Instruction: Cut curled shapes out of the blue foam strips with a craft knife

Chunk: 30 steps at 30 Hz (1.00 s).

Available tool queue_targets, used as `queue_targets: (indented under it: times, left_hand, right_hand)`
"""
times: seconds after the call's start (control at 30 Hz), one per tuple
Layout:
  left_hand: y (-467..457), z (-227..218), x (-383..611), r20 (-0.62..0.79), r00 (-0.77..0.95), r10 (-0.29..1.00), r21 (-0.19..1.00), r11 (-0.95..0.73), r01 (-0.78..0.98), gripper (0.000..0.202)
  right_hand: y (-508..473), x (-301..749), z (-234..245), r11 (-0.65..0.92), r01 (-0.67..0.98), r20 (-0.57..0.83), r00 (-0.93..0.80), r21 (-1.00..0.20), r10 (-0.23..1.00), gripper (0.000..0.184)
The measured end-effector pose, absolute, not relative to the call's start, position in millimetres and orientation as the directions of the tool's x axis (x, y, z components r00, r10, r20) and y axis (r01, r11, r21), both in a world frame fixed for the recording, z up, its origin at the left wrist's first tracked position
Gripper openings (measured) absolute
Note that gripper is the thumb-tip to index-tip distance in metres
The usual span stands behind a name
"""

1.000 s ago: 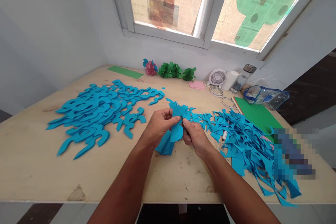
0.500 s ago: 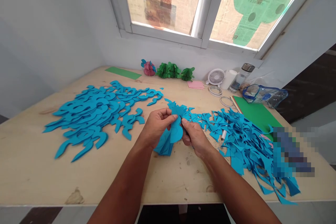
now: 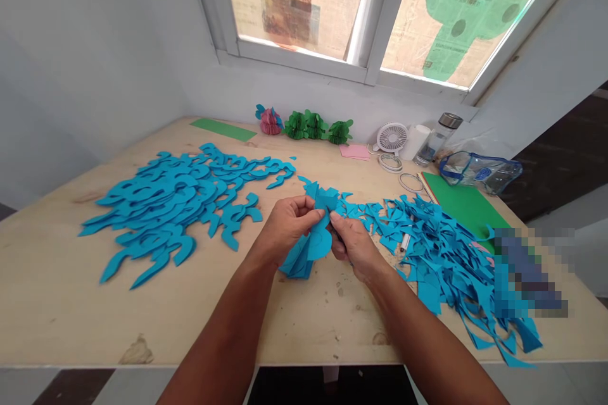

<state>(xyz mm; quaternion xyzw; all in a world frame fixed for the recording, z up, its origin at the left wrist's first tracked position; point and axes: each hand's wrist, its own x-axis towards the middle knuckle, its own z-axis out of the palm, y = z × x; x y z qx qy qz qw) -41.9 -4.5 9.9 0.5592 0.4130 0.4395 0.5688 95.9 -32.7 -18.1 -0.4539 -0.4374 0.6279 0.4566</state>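
Both my hands meet over the middle of the wooden table. My left hand pinches a stack of folded blue paper shapes that fans out below my fingers. My right hand grips the same stack from the right, thumb and fingers closed on its top edge. A wide spread of cut blue curved paper shapes lies to the left. A heap of blue paper offcuts covers the table to the right.
Along the back wall stand a pink paper ornament, green paper ornaments, a small white fan, a bottle and a clear pouch. Green sheets, tape rings and a white pen lie nearby.
My hands stay on the blue stack, with only slight finger shifts. The camera view has drifted a little.
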Motion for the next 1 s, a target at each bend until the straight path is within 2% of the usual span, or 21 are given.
queue_targets:
  times: [0.37,1.0]
  left_hand:
    - [-4.6,8.4,-43.0,0.032,0.284,0.958,0.999,-0.024,-0.033,0.023]
    - [-2.9,5.4,-41.5,0.029,0.258,0.966,0.996,-0.005,-0.09,0.022]
  right_hand:
    - [-32.2,97.7,-21.6,-0.167,-0.141,-0.139,-0.189,-0.976,0.972,0.054]
    - [-32.3,95.5,-21.0,-0.204,-0.204,-0.168,-0.18,-0.957,0.969,0.053]
